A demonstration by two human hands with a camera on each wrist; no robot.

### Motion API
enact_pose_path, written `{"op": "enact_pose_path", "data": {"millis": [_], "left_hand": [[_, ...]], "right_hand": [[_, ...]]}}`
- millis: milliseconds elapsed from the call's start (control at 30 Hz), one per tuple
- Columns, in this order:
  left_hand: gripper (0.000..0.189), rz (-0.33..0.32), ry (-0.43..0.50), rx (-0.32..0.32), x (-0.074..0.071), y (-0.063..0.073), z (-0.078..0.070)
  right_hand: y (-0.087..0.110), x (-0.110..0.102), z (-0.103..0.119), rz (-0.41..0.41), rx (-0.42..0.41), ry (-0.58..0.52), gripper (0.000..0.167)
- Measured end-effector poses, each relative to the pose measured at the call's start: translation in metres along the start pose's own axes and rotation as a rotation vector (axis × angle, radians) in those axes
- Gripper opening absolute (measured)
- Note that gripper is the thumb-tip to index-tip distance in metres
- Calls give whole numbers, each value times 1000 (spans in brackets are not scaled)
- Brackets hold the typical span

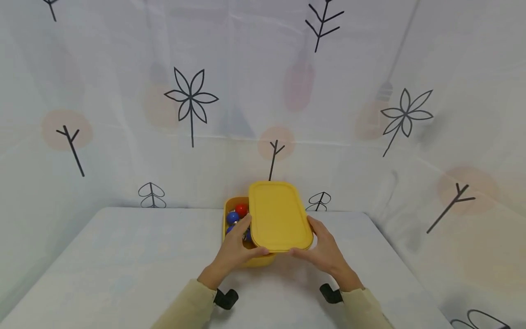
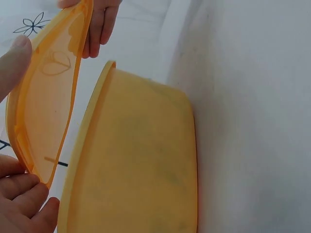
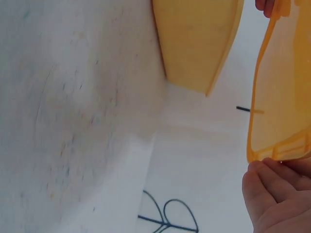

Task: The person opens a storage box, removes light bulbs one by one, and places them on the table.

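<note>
A yellow rectangular lid (image 1: 281, 217) with rounded corners is held by both hands, tilted, above a yellow plastic box (image 1: 256, 262). My left hand (image 1: 233, 249) grips its left side and near-left corner, thumb along the near edge. On the opposite side, my right hand (image 1: 326, 252) grips the near-right corner, its thumb also at the near edge. Both wrist views show a gap between the lid (image 2: 51, 97) and the box's rim (image 2: 90, 116). Inside the box, a red ball (image 1: 241, 209) and several blue balls (image 1: 232, 218) show at the left; the lid hides the rest.
The box stands on a white table (image 1: 144, 260), toward its back edge. Behind rises a pale cloth backdrop (image 1: 238, 91) with plant drawings, which also runs along both sides. Black straps with camera mounts (image 1: 226, 299) sit at the wrists.
</note>
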State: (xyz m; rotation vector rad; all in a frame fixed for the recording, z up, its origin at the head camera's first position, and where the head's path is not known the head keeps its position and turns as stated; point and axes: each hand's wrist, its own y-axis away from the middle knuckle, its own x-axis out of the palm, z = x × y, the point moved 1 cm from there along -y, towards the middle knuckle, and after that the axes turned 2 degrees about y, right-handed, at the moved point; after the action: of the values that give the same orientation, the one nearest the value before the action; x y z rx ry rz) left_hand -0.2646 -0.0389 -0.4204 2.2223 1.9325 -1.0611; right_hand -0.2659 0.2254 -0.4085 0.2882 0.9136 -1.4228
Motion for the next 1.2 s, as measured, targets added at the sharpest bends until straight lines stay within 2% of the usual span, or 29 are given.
{"op": "enact_pose_path", "data": {"millis": [233,467,800,867,1033,1200], "left_hand": [[102,-4,-32,-8,19,-4,-11],[100,25,-10,-22,37,-11,-19],[100,58,99,-85,69,-18,-31],[101,75,112,-114,74,-20,-33],[102,99,78,-156,86,-25,-40],[102,103,110,-188,97,-30,-47]], "right_hand": [[6,-18,-14,-6,-5,-10,104],[14,-33,-26,2,23,-8,104],[25,-58,-50,10,44,-14,102],[27,-62,-54,9,44,-5,102],[30,-71,-65,0,22,-38,98],[33,-79,-76,-5,18,-55,95]]}}
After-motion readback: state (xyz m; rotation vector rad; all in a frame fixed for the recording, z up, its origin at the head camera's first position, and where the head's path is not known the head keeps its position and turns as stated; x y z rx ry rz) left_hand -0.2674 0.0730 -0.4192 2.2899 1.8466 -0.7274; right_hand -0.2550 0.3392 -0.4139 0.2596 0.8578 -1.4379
